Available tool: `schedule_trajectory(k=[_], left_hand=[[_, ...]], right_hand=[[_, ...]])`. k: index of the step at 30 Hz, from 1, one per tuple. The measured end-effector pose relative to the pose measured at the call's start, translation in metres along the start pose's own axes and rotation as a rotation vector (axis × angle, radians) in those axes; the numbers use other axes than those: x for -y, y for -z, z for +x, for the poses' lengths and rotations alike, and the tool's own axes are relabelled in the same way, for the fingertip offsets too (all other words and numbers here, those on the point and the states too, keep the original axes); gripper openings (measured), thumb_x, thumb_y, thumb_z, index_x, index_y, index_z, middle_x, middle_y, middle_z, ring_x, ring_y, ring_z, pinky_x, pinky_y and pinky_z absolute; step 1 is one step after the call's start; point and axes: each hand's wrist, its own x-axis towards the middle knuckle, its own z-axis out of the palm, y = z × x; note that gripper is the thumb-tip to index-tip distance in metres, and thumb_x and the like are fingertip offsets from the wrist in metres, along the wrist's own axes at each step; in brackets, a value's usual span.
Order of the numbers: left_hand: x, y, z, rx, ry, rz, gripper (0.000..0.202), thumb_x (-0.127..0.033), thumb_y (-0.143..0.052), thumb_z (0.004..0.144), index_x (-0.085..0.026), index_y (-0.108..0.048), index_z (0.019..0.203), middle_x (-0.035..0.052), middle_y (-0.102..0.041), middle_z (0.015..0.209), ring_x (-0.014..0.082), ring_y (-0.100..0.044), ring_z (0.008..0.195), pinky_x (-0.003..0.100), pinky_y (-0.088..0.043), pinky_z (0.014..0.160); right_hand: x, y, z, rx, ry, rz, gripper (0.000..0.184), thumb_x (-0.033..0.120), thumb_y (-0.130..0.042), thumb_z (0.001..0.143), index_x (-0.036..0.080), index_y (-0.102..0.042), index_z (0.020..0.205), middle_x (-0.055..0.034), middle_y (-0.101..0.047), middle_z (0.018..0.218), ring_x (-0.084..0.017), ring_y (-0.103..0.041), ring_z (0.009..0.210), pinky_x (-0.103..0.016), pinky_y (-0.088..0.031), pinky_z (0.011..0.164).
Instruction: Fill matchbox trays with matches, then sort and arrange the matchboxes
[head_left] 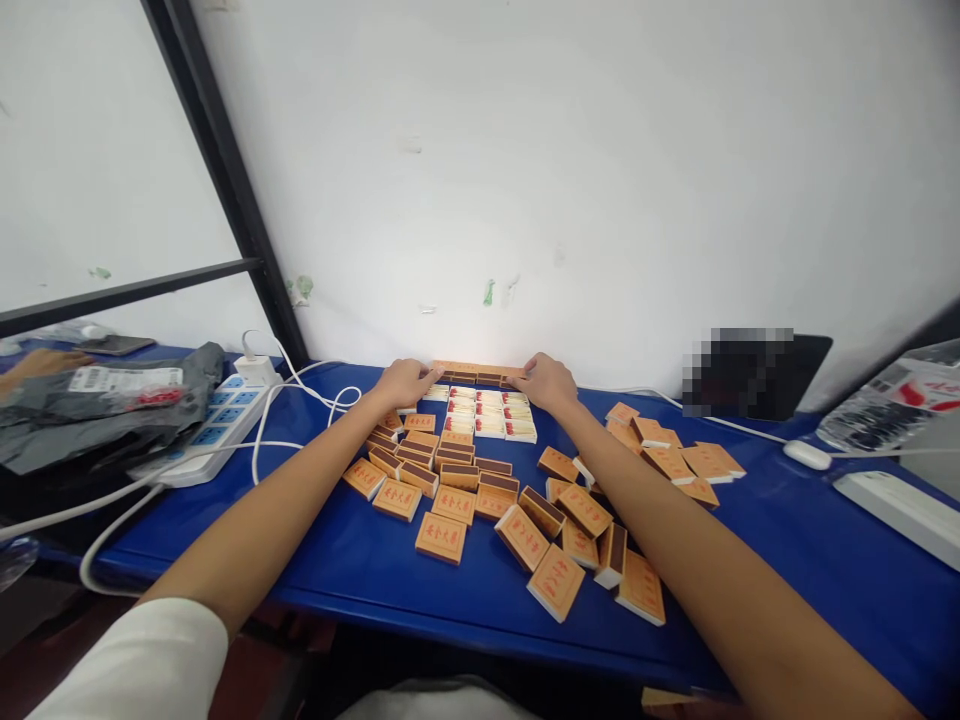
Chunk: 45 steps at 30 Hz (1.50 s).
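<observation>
Both my arms reach across a blue table (pixel 315 560) to its far edge by the wall. My left hand (pixel 405 383) and my right hand (pixel 549 381) are closed on the two ends of a row of orange matchboxes (pixel 477 372) standing against the wall. Just in front of that row lie several open trays of matches (pixel 484 412) with red heads showing. Many loose orange matchboxes (pixel 442 537) are scattered over the table between and beside my forearms.
A white power strip (pixel 217 425) with white cables lies at the left, next to a grey plastic bag (pixel 105 410). At the right are a white mouse (pixel 807 455), a white keyboard edge (pixel 896 510) and a dark screen (pixel 757 375).
</observation>
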Motion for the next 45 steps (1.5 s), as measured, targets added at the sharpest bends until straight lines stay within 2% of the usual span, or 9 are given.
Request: schedule_trajectory(k=[3,6,11,18,21,25,31,38,45], left_hand=[[-0.003,-0.001,-0.001,-0.054,0.047,-0.004,0.063,-0.068,-0.035,0.101,-0.019,-0.068,0.077,0.0143,-0.072,0.079,0.0306,-0.069,0.084,0.035,-0.045,0.073],[-0.006,-0.002,-0.001,-0.079,0.063,-0.029,0.06,-0.066,-0.037,0.101,-0.017,-0.07,0.093,0.0152,-0.076,0.092,0.0312,-0.071,0.093,0.035,-0.047,0.077],[-0.007,-0.002,-0.001,-0.082,0.081,-0.064,0.059,-0.063,-0.039,0.101,-0.014,-0.073,0.105,0.0171,-0.078,0.107,0.033,-0.071,0.104,0.036,-0.05,0.085],[-0.008,-0.002,-0.001,-0.074,0.089,-0.116,0.062,-0.064,-0.042,0.1,-0.012,-0.073,0.115,0.0172,-0.078,0.111,0.0348,-0.071,0.112,0.038,-0.052,0.093],[-0.007,-0.001,-0.002,-0.077,0.077,-0.136,0.063,-0.063,-0.041,0.101,-0.012,-0.072,0.119,0.0165,-0.078,0.112,0.0337,-0.071,0.112,0.038,-0.053,0.095],[-0.005,0.0,-0.001,-0.099,0.076,-0.149,0.061,-0.06,-0.043,0.101,-0.012,-0.07,0.125,0.0175,-0.075,0.125,0.0332,-0.07,0.118,0.039,-0.053,0.1],[-0.005,0.007,0.001,-0.169,0.074,-0.147,0.062,-0.055,-0.047,0.101,-0.008,-0.064,0.137,0.0197,-0.066,0.141,0.0333,-0.064,0.127,0.041,-0.048,0.11],[-0.016,0.01,-0.004,-0.249,0.062,-0.115,0.062,-0.056,-0.047,0.101,-0.012,-0.058,0.143,0.0164,-0.066,0.141,0.0313,-0.062,0.129,0.041,-0.048,0.109],[-0.017,0.0,-0.007,-0.102,0.105,-0.034,0.064,-0.06,-0.048,0.098,-0.015,-0.059,0.141,0.0188,-0.068,0.138,0.0369,-0.062,0.129,0.045,-0.047,0.107]], right_hand=[[0.002,0.0,-0.001,0.004,0.032,-0.027,0.048,0.058,-0.078,0.083,0.021,-0.063,0.11,-0.0152,-0.074,0.11,-0.033,-0.069,0.103,-0.036,-0.047,0.075],[0.007,-0.002,-0.001,-0.009,0.089,-0.072,0.053,0.059,-0.078,0.084,0.02,-0.06,0.115,-0.0142,-0.074,0.109,-0.032,-0.068,0.101,-0.035,-0.046,0.073],[0.017,-0.008,0.002,-0.008,0.168,-0.129,0.051,0.056,-0.079,0.084,0.02,-0.057,0.112,-0.0115,-0.074,0.104,-0.031,-0.068,0.096,-0.035,-0.044,0.07],[0.02,-0.009,0.002,0.017,0.184,-0.144,0.049,0.056,-0.078,0.085,0.02,-0.057,0.11,-0.0119,-0.074,0.103,-0.03,-0.068,0.095,-0.034,-0.044,0.071],[0.018,-0.002,0.004,0.012,0.143,-0.09,0.045,0.06,-0.069,0.09,0.02,-0.061,0.109,-0.0129,-0.075,0.106,-0.031,-0.068,0.097,-0.035,-0.045,0.074],[0.004,0.02,0.017,0.005,0.084,-0.048,0.037,0.055,-0.055,0.099,0.021,-0.068,0.098,-0.0118,-0.077,0.107,-0.028,-0.069,0.097,-0.036,-0.046,0.076],[-0.045,0.052,0.017,0.138,0.213,-0.1,0.018,0.038,-0.073,0.086,0.021,-0.073,0.09,-0.0068,-0.075,0.092,-0.022,-0.067,0.08,-0.032,-0.046,0.07],[-0.072,0.029,0.002,-0.017,0.437,-0.209,0.03,0.043,-0.079,0.082,0.02,-0.071,0.1,-0.0115,-0.07,0.101,-0.031,-0.06,0.104,-0.039,-0.046,0.088],[-0.068,0.015,0.011,-0.034,0.431,-0.223,0.031,0.047,-0.078,0.085,0.02,-0.068,0.096,-0.0119,-0.068,0.099,-0.031,-0.058,0.102,-0.039,-0.045,0.084]])
